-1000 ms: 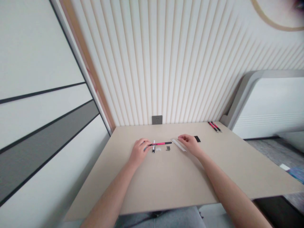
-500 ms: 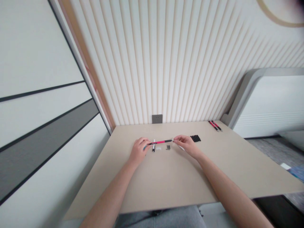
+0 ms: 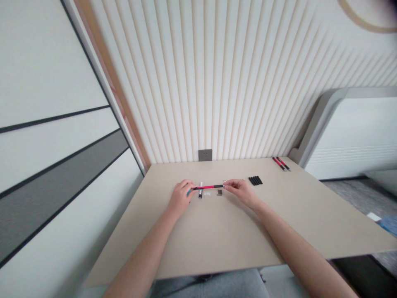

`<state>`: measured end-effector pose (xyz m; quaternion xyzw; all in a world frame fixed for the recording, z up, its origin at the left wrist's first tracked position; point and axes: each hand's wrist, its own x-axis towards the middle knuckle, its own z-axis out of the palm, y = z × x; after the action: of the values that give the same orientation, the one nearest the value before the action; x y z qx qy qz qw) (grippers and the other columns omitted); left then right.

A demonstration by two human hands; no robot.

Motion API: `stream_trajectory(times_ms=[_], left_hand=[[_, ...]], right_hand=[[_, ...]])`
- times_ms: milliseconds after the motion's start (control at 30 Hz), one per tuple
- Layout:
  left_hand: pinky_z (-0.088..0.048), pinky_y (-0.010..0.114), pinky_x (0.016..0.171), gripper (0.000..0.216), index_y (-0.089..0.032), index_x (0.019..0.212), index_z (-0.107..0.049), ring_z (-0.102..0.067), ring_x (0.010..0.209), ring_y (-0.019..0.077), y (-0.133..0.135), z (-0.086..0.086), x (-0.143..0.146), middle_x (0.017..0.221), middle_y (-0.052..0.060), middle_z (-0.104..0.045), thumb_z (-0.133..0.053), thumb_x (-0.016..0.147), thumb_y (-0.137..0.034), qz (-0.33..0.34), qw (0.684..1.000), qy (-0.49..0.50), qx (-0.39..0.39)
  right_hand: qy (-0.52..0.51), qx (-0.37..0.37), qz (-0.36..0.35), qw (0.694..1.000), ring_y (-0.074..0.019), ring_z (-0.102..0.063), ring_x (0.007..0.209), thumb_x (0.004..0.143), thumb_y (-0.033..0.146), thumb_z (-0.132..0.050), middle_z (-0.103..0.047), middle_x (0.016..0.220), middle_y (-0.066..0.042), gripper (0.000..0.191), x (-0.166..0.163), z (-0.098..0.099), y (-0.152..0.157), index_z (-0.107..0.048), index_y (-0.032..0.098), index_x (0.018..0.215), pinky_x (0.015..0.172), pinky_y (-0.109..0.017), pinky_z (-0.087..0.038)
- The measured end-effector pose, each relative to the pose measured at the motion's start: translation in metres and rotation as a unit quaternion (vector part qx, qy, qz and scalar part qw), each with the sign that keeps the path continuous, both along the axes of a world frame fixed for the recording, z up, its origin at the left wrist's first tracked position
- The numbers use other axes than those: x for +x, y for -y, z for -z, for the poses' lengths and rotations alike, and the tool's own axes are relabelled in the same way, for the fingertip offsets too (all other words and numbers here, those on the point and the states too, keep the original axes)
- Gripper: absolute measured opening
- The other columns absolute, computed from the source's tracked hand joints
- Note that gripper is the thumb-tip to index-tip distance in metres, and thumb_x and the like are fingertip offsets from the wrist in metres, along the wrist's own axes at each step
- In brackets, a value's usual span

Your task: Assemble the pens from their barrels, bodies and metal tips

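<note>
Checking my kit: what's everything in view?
Held pen: one, red-black, between hands
Loose pens: two, red-black, table's far right
Rod: one, white-black, beneath held pen
Small pieces: several, white, beside rod
Small parts: several, grey, near right hand
Tubes: about five, black, beyond right hand
Small bit: one, teal, left fingertips
Table: one, beige, beneath
Socket: one, grey, wall
Wall: one, cream, behind table
Cabinet: one, white-grey, left
Headboard: one, white, right
Round frame: one, tan, upper right
Left hand: one, pen's left end
Right hand: one, pen's right end
</note>
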<state>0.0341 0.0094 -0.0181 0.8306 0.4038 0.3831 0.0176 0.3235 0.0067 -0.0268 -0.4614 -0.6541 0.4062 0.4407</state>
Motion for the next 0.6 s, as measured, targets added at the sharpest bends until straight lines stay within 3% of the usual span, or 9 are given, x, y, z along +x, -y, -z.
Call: stream_trajectory(times_ms=[367, 600], left_hand=[[-0.047, 0.033, 0.078, 0.009, -0.021, 0.090, -0.067, -0.061, 0.088, 0.0188, -0.0001, 0.0020, 0.0001, 0.091, 0.004, -0.065, -0.062, 0.091, -0.028, 0.015, 1.000, -0.013, -0.005], [-0.047, 0.033, 0.079, 0.010, -0.020, 0.091, -0.067, -0.061, 0.089, 0.0189, -0.0007, 0.0025, -0.0003, 0.093, 0.004, -0.065, -0.060, 0.092, -0.028, 0.019, 1.000, -0.016, -0.004]], right_hand=[[0.091, 0.076, 0.018, 0.993, -0.0178, -0.059, 0.073, 0.084, 0.044, -0.062, -0.070, 0.080, -0.004, 0.028, 0.0005, -0.0077, 0.0049, -0.073, 0.019, 0.091, 0.069, -0.031, -0.045], [0.065, 0.065, 0.019, 0.996, -0.0190, -0.061, 0.076, 0.086, 0.044, -0.060, -0.071, 0.083, -0.005, 0.029, -0.0012, -0.0054, 0.0051, -0.072, 0.019, 0.093, 0.070, -0.031, -0.045]])
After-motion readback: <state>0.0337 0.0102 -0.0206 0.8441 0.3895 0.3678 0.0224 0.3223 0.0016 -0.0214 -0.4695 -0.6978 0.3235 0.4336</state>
